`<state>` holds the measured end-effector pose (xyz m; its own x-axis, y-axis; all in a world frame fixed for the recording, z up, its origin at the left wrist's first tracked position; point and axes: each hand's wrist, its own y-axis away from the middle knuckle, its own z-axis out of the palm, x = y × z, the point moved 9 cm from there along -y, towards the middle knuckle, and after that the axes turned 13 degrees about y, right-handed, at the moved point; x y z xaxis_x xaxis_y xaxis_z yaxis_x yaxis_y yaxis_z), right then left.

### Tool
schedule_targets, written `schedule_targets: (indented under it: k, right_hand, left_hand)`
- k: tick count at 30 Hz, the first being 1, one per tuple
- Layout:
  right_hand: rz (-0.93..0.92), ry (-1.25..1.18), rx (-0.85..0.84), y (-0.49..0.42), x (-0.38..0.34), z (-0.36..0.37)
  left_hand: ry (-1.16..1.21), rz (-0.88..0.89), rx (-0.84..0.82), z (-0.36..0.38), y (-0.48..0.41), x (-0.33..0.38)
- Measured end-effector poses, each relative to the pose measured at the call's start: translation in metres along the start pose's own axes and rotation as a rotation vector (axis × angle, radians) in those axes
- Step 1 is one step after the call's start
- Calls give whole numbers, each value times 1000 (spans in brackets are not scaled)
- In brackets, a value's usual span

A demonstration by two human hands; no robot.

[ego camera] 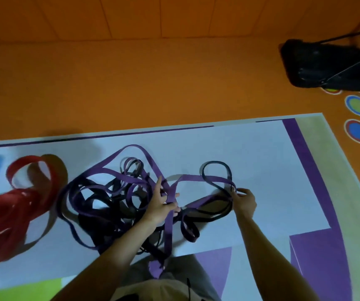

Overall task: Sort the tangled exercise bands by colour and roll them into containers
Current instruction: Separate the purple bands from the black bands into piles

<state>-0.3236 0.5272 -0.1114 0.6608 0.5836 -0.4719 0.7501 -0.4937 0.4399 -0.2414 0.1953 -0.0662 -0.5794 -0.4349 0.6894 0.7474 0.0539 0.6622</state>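
**Both hands in the purple/black tangle, red bands set apart**

Person sits at the near edge of a white and purple mat (261, 161) on an orange floor (153, 79). A tangle (109, 198) of purple and black bands lies on the mat in front of them, mostly left of centre.

Left hand (160, 206) is at the right edge of the tangle. Its fingers are curled round a purple band (193, 177) where several strands cross, and one finger points away from the body. One purple strand runs from this grip down to the person's lap.

Right hand (244, 200) is well right of the tangle. Thumb and fingertips pinch the far end of the stretched purple loop, the other fingers loosely bent. A strand of the black bands (216, 217) runs right beside the pinch; cannot tell if it is gripped too. The purple band is pulled out between the two hands, and black loops lie above and below it.

Red bands (11, 211) lie in their own heap at the left side of the mat, apart from the tangle, blurred.

A black bag (326, 66) sits on the floor far right, and coloured circles (357, 105) are on the floor just below it
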Motion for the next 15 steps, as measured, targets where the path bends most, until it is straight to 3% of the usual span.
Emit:
schedule_targets:
  k: [6,11,13,15]
  right_hand:
    - [-129,-98,-136,33,-22,11]
    - [-509,-118,-430,121,-76,24]
    - [-575,-103,-546,151,-86,31]
    - [-521,-148,-532,155,-80,28]
  left_hand:
    - [-386,21,-38,19,-9,8]
    - [-208,-114,-206,64,-7,-1]
    - [-178,-89,-138,63,-15,-7]
    - [-93,-47,-20,48,-21,-3]
